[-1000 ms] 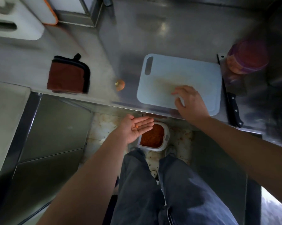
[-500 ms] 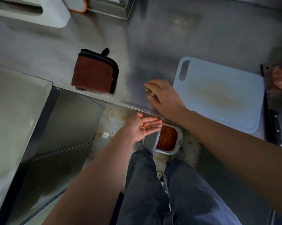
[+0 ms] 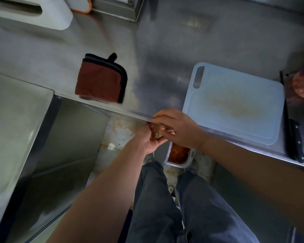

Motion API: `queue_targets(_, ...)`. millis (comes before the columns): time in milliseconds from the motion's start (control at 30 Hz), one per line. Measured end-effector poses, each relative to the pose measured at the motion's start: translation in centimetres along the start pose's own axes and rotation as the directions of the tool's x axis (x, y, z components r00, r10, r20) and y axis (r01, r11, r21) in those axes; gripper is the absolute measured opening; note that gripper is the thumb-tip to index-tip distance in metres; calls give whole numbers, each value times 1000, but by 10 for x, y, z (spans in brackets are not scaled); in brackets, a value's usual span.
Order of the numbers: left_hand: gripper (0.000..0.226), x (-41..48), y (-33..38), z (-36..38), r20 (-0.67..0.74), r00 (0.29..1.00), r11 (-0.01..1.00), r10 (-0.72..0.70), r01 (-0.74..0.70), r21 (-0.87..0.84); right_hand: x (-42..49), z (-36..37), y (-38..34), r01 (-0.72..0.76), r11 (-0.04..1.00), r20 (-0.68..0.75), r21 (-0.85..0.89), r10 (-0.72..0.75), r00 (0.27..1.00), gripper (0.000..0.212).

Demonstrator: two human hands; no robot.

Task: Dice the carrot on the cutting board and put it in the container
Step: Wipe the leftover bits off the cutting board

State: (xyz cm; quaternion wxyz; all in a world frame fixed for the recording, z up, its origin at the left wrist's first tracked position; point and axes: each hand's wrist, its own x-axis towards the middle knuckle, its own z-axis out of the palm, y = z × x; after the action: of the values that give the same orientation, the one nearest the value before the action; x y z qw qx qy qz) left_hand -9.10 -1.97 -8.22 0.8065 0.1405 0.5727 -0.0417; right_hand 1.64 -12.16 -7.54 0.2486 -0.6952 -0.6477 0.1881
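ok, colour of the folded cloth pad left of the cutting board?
Reddish-brown folded cloth pad with black trim; shows best in the head view.

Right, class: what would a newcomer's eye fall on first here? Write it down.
The left hand and right hand meet at the counter edge, a small brownish scrap between them. Below, on the floor, sits a container of orange dice. Right of the hands, the pale cutting board shows an orange-brown stain.
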Motion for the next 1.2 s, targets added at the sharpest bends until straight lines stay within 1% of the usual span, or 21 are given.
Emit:
queue_targets(100, 42, 2, -6, 1, -46, 999, 1000, 4, -4, 10, -9, -13, 7, -125, 992, -186, -18, 119, 975, 30)
queue_targets(167, 51, 2, -11, 2, -73, 997, 999, 23, -21, 26, -21, -22, 13, -227, 970, -256, -90, 197, 946, 31)
queue_targets(200, 51, 0, -14, 3, -84, 996, 998, 28, -24, 51, -27, -25, 14, -309, 941, -273, -140, 263, 925, 33)
queue_targets(233, 51, -3, -17, 3, -95, 995, 996, 38, -30, 82, -33, -28, 15, -414, 890, -283, -190, 354, 891, 36)
queue_targets(300, 48, -7, -21, 4, -99, 993, 988, 60, -45, 145, -43, -30, 13, -631, 729, -276, -264, 570, 774, 47)
queue_targets(367, 45, -12, -24, 6, -93, 992, 974, 89, -67, 215, -50, -30, 11, -752, 589, -209, -295, 729, 652, 61)
queue_targets(400, 43, -16, -26, 7, -82, 992, 969, 98, -76, 237, -53, -29, 9, -761, 572, -165, -305, 755, 634, 65)
queue_targets(433, 41, -19, -26, 7, -72, 993, 966, 97, -76, 249, -54, -28, 7, -749, 588, -125, -304, 755, 644, 68)
queue_targets(500, 38, -26, -26, 8, -46, 995, 962, 92, -77, 263, -47, -27, 1, -701, 662, -52, -264, 717, 696, 67)
queue_targets(600, 35, -35, -22, 8, -33, 994, 952, 100, -86, 293, -23, -29, -7, -651, 757, 22, -62, 653, 757, 63)
queue_targets(667, 40, -41, -18, 10, -25, 993, 953, 117, -105, 286, -7, -37, -9, -628, 770, 29, 110, 629, 777, 61)
queue_targets(700, 41, -43, -15, 13, -15, 993, 953, 118, -109, 282, -3, -44, -8, -617, 773, 3, 150, 624, 782, 59)
queue_targets(733, 40, -44, -12, 15, -4, 993, 952, 115, -110, 284, -2, -50, -5, -618, 775, -44, 134, 628, 777, 57)
queue_targets(767, 38, -46, -9, 17, 6, 994, 952, 110, -107, 287, -3, -56, 0, -645, 762, -102, 64, 648, 755, 54)
queue_targets(800, 38, -47, -6, 20, 15, 994, 953, 105, -105, 285, -7, -59, 6, -701, 712, -152, -29, 690, 707, 52)
queue_targets(833, 40, -49, -3, 22, 25, 995, 954, 101, -104, 281, -12, -61, 11, -771, 627, -179, -107, 751, 636, 51)
queue_targets(867, 41, -48, 0, 25, 33, 994, 955, 101, -106, 276, -17, -60, 15, -832, 534, -176, -150, 813, 554, 53)
queue_targets(900, 40, -49, 3, 27, 38, 994, 956, 107, -113, 271, -21, -58, 16, -867, 471, -160, -160, 855, 494, 54)
queue_targets(933, 37, -49, 6, 30, 39, 992, 955, 116, -122, 270, -24, -55, 16, -876, 456, -138, -159, 868, 477, 54)
queue_targets(1033, 30, -51, 15, 39, 32, 989, 954, 146, -149, 261, -18, -50, 14, -834, 541, -63, -105, 834, 548, 50)
queue_targets(1200, 31, -45, 26, 48, 35, 984, 947, 173, -176, 268, 15, -53, 15, -787, 582, 48, 207, 797, 602, 45)
